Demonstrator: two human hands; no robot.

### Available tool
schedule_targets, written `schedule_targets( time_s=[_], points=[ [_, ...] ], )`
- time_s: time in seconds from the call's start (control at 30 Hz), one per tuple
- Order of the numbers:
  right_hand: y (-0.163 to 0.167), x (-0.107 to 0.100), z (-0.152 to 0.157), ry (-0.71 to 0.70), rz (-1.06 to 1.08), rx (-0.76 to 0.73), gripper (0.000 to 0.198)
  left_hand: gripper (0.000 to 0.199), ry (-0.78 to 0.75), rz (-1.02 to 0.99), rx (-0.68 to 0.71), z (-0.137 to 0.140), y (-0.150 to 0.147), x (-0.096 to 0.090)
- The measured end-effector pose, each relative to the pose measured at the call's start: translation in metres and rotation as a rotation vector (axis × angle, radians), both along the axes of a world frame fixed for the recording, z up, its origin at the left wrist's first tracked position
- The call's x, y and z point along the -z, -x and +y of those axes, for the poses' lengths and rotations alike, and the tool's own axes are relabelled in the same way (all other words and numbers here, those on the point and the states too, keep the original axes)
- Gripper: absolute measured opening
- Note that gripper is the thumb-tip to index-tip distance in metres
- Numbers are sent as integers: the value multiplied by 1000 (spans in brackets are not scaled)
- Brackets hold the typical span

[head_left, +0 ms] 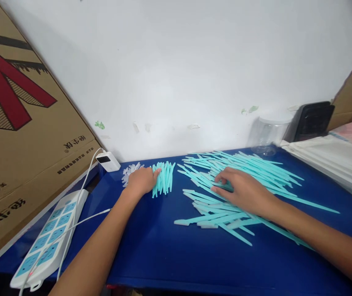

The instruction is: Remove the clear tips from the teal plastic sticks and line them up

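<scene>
My left hand (143, 181) is curled at the far left of the blue table, its thumb against a small row of turquoise eyebrow razors (166, 176). Its other fingers bend out of sight, and whatever they hold is hidden. Beside that hand lies a small heap of translucent caps (129, 172). Over a larger, spread-out pile of turquoise razors (256, 170), my right hand (240, 191) hovers or rests with thumb and forefinger apart. A razor shows in the gap between them, seemingly lying in the pile. More razors with pale covered ends (212, 216) fan out below this hand.
A white power strip (51, 238) with cables lies along the left edge, near a small white device (108, 161). A large cardboard box (24, 144) leans at left. At the back right stand a clear jar (268, 133), a black object (314, 121) and white sheets (332, 160).
</scene>
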State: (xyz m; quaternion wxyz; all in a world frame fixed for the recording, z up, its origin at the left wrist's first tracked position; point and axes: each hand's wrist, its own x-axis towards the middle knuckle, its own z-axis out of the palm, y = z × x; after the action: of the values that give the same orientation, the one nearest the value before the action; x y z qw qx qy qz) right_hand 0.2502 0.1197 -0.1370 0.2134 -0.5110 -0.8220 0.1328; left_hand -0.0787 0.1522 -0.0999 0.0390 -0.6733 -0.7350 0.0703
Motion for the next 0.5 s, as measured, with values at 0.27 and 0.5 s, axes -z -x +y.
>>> schedule_targets(
  time_s=[0.27,0.5],
  points=[
    [0,10,4,-61,-19,8,32,69,-62,35,2,-3,-3,-4],
    [-3,17,5,-133,-53,-49,29,62,-215,45,35,-5,-8,-3]
  ],
)
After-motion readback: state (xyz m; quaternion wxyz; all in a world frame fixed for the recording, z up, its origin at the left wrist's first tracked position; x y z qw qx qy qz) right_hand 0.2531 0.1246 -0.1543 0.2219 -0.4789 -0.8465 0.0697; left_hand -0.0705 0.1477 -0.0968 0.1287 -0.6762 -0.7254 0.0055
